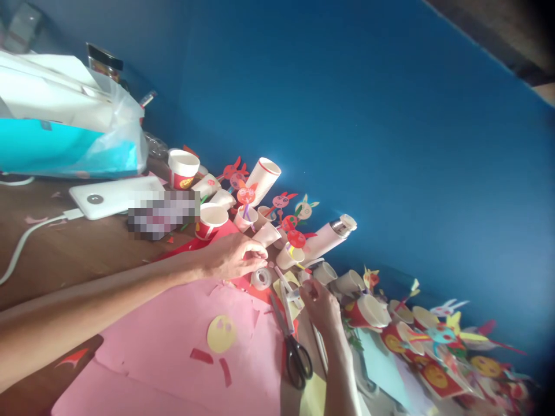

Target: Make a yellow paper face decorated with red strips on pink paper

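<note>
My left hand (pixel 232 255) reaches over the pink paper (pixel 173 346), its fingers bent and thumb apart, with nothing visible between them. Just below its fingertips lies a roll of clear tape (pixel 261 279); a small white paper cup (pixel 267 234) lies tipped beyond. My right hand (pixel 321 303) is curled, its fingertips beside a slim white stick-like piece (pixel 293 294); whatever it pinches is hidden. Between the hands, black-handled scissors (pixel 298 361) lie across the pink paper's edge. A yellow paper disc (pixel 221 333) with two pink spots and red strips (pixel 202 356) rest on the pink paper.
Paper cups holding rabbit-faced stick figures (pixel 246 195) line the blue wall. A pink flask (pixel 325 238) leans among them. More decorated cups (pixel 368 312) crowd the right. At left are a white power bank (pixel 117 196) with a cable and a blue-and-white bag (pixel 65 144).
</note>
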Available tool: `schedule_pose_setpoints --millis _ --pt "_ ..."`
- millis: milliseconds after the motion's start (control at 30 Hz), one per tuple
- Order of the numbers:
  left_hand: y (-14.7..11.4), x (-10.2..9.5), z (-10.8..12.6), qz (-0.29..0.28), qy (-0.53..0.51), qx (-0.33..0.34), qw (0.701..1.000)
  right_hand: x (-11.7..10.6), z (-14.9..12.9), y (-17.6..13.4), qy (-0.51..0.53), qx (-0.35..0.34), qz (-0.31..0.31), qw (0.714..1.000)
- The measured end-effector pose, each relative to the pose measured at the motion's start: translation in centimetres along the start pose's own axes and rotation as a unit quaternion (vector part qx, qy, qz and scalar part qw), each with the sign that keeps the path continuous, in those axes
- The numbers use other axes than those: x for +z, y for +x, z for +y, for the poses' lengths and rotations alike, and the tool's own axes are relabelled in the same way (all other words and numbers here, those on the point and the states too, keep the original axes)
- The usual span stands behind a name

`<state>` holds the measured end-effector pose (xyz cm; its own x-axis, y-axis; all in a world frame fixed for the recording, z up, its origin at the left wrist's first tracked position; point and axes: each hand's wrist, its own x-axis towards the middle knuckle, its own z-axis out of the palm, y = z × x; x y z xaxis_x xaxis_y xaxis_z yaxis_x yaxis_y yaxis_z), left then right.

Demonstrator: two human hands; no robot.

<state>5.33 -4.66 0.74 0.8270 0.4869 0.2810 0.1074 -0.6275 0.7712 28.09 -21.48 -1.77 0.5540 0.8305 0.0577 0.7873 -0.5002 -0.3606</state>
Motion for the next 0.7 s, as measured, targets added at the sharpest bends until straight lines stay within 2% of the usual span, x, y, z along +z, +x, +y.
schedule_pose_setpoints --millis 100,200,267,333,367,467,567,700 --pt "0.1 -0.1 -0.2 0.007 -0.001 -0.004 1.000 -0.4 -0.2 0.0 -0.013 0.009 -0.015 1.000" --pt "0.1 -0.4 -0.1 -0.010 -0.006 -0.003 1.000 -1.5 -0.6 -0.5 -0.034 0.040 -0.016 0.999" --pt "0.1 -0.6 0.0 -0.033 -0.008 0.004 0.999 -1.9 -1.5 -1.2 -0.055 0.060 0.016 0.997" --pt "0.0 -0.7 -0.1 -0.060 -0.004 0.006 0.998 -1.6 -3.0 -2.2 -0.068 0.025 0.057 0.996" --pt "0.0 -0.7 -0.1 -0.073 -0.002 0.002 0.997 -1.2 -4.0 -2.8 -0.049 -0.028 0.034 0.998" --pt "-0.2 -0.5 -0.4 -0.099 0.011 -0.014 0.995 0.7 -6.8 -4.6 -0.005 -0.142 -0.110 0.984" --pt "-0.3 -0.3 -0.5 -0.117 0.014 -0.028 0.993 2.5 -8.4 -6.0 -0.002 -0.175 -0.176 0.969" --pt "-0.3 -0.3 -0.4 -0.124 0.027 -0.026 0.992 3.8 -8.3 -7.1 -0.031 -0.167 -0.241 0.956"
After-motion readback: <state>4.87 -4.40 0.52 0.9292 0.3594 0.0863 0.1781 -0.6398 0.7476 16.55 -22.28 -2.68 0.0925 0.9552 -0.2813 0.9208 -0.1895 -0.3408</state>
